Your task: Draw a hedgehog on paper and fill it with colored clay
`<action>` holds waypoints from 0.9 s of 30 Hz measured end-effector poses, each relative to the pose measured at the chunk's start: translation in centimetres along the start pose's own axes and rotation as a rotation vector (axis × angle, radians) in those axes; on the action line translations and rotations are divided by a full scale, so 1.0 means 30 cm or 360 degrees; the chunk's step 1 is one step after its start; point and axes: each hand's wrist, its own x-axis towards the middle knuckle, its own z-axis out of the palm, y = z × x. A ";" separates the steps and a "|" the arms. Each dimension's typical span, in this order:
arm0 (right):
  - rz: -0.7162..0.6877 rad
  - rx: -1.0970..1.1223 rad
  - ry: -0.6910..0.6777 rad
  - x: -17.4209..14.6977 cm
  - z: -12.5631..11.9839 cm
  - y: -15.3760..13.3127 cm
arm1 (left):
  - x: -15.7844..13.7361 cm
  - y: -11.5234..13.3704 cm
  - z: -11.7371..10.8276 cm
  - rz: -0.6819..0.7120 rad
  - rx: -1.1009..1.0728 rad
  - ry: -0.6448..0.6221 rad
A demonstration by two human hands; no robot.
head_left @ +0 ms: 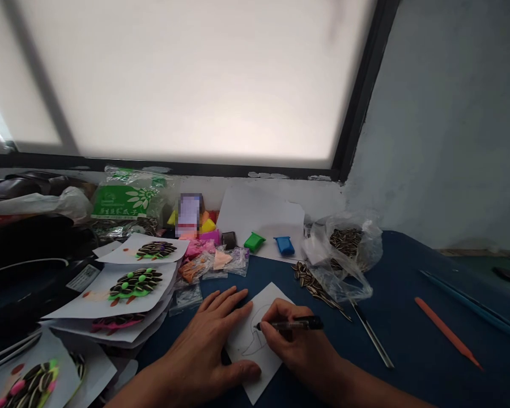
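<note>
the grip is the right hand (297, 337), closed around a dark pen (308, 323), thumb and fingers bunched near the writing end, right there in the lower middle of the frame. and look at the line of that pen: its long axis runs almost level across the picture, tip to the left, back end poking out to the right. the white sheet (261, 382) lies under and left of the grip, turned cornerwise, one corner up and one down, thin drawn lines on its middle. here's the relation that counts: the tip sits right among those lines, seemingly touching, though contact is too fine to be certain. right hand nearest the drawing, then, covering the sheet's right side. over to the left hand (212, 340), spread palm down, gripping nothing, fingers by the sheet's left edge, thumb across its lower left part. beyond them on the blue table (402, 300), loose striped seeds (308, 279) just above right, an orange tool (444, 328) at lower right, seed-covered cards (74, 306) stacked at lower left.
</note>
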 end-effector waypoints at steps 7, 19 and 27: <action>0.0000 -0.0071 0.0005 0.000 0.005 0.012 | -0.005 -0.004 0.004 0.0026 -0.0002 0.0015; -0.0012 -0.0119 -0.0012 -0.001 0.003 0.000 | -0.009 0.006 -0.004 0.0051 -0.0017 0.0032; -0.0017 -0.0058 0.0070 0.001 -0.008 -0.009 | -0.006 -0.005 0.001 0.0074 -0.0036 0.0043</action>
